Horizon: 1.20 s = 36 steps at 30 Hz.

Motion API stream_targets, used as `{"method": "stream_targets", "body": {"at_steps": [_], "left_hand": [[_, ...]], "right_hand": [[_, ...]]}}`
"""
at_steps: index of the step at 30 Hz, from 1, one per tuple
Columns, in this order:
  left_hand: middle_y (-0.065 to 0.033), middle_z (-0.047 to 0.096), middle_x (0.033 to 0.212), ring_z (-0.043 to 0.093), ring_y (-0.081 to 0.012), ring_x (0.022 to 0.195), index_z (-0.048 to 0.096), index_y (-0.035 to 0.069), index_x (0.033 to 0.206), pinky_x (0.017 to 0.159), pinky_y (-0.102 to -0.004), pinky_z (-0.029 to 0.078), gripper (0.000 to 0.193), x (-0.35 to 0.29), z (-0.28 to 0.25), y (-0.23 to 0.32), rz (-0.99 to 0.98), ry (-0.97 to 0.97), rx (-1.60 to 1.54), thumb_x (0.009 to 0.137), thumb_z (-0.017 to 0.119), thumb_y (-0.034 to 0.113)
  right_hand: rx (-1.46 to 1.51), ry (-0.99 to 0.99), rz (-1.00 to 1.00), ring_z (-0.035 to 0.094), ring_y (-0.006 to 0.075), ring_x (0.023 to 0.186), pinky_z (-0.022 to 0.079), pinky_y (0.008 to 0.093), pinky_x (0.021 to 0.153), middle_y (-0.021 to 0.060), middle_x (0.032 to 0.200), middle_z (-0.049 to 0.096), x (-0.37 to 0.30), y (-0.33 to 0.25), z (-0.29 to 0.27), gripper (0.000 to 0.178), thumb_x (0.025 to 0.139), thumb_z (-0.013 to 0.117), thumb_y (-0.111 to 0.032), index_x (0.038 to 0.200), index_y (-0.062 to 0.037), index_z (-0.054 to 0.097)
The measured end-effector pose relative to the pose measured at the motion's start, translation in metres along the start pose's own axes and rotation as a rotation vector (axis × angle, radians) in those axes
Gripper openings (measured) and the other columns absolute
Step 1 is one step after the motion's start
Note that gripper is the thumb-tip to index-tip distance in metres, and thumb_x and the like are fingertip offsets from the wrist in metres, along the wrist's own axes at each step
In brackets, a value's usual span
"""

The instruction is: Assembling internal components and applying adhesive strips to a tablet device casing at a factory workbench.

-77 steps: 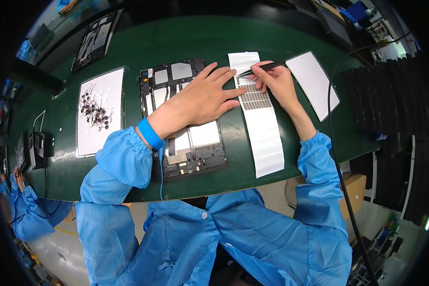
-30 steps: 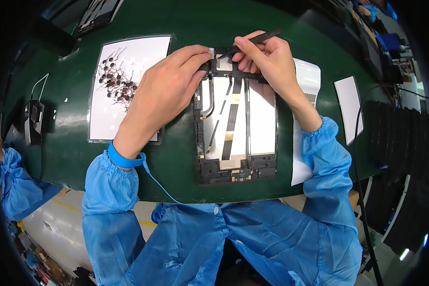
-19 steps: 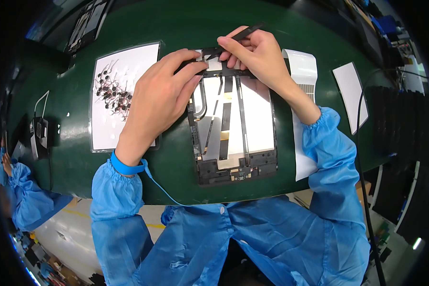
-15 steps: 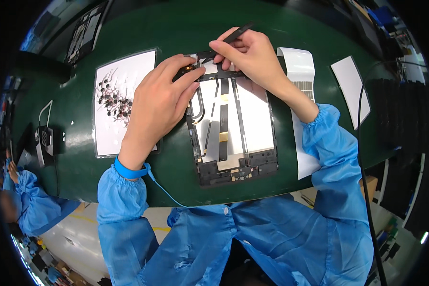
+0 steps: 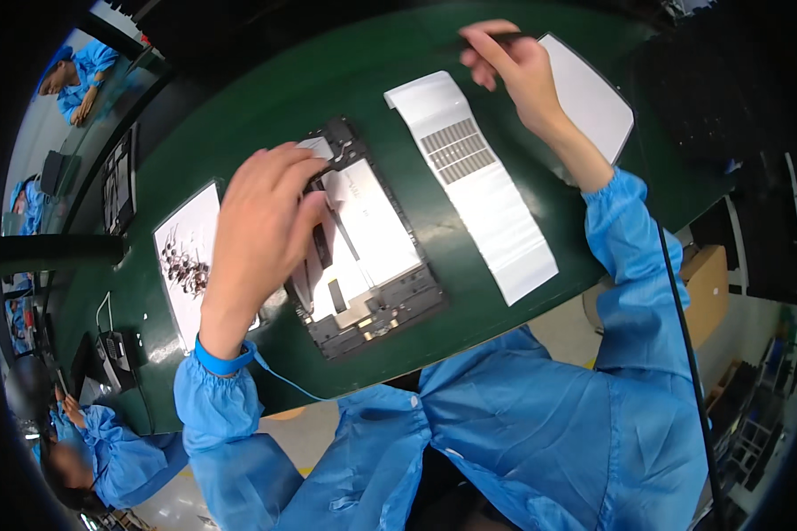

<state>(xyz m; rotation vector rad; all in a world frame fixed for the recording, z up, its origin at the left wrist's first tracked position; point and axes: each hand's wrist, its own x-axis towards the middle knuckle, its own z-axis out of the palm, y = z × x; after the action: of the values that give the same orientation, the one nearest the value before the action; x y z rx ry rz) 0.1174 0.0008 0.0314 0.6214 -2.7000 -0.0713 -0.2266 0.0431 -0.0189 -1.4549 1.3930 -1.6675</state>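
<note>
An opened tablet-like device (image 5: 376, 212) lies slanted on the green table, its pale inner plate crossed by dark flat cables and framed in black. Over its upper left part spreads my left hand (image 5: 270, 208), thumb and fingers apart, hiding that side; whether the fingertips touch it I cannot tell. My right hand (image 5: 518, 75) is raised at the far right, away from the device, and slightly blurred. Its fingers close on a slim black tool (image 5: 510, 37), mostly hidden. Between that hand and the device lies a curled white strip (image 5: 514, 234) bearing rows of grey labels.
A white sheet (image 5: 593, 102) lies beyond my right wrist. On the left, a white mat (image 5: 192, 223) holds several small dark wired parts (image 5: 184, 265). A blue wristband (image 5: 223, 361) with a cord circles my left wrist. Another person (image 5: 119, 442) sits at the lower left.
My right hand has left the device's top edge with the black tool and moved right, beside the white sheet. My left hand's fingers have lifted and spread. The whole view has turned.
</note>
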Motion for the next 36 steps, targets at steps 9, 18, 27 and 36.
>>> {"method": "stream_targets", "body": {"at_steps": [9, 18, 27, 36], "left_hand": [[-0.0205, 0.053, 0.135, 0.049, -0.0356, 0.127, 0.052, -0.003, 0.132, 0.113, -0.0470, 0.034, 0.072, 0.083, 0.091, 0.044, 0.158, -0.039, -0.058, 0.084, 0.071, 0.046], [-0.0169, 0.063, 0.118, 0.057, -0.0355, 0.113, 0.056, -0.001, 0.126, 0.097, -0.0435, 0.045, 0.069, 0.089, 0.088, 0.064, -0.084, -0.145, -0.315, 0.073, 0.085, 0.031], [-0.0079, 0.069, 0.092, 0.066, -0.0150, 0.085, 0.062, 0.002, 0.115, 0.078, -0.0275, 0.053, 0.035, 0.085, 0.088, 0.059, -0.210, 0.150, -0.756, 0.083, 0.076, 0.005], [-0.0045, 0.071, 0.081, 0.064, -0.0086, 0.074, 0.074, -0.001, 0.097, 0.067, -0.0218, 0.049, 0.013, 0.083, 0.070, 0.064, -0.267, 0.162, -0.718, 0.087, 0.074, 0.006]], "right_hand": [[-0.375, -0.166, -0.115, 0.061, 0.0152, 0.067, 0.050, 0.0293, 0.068, 0.0035, 0.088, 0.073, -0.047, 0.027, -0.017, 0.028, 0.085, 0.053, -0.003, 0.111, -0.0070, 0.063], [-0.493, -0.266, -0.366, 0.060, 0.0210, 0.100, 0.048, 0.0342, 0.085, 0.0044, 0.109, 0.063, -0.058, 0.013, -0.019, 0.055, 0.076, 0.080, -0.017, 0.121, -0.0109, 0.050], [-0.131, -0.233, -0.083, 0.063, 0.0139, 0.078, 0.048, 0.0275, 0.073, 0.0028, 0.086, 0.067, -0.057, -0.001, -0.017, 0.028, 0.081, 0.079, -0.019, 0.100, -0.0065, 0.064], [-0.220, -0.167, -0.235, 0.060, 0.0105, 0.068, 0.046, 0.0245, 0.064, 0.0025, 0.075, 0.066, -0.061, -0.011, -0.014, 0.018, 0.082, 0.079, -0.015, 0.090, -0.0042, 0.067]]}}
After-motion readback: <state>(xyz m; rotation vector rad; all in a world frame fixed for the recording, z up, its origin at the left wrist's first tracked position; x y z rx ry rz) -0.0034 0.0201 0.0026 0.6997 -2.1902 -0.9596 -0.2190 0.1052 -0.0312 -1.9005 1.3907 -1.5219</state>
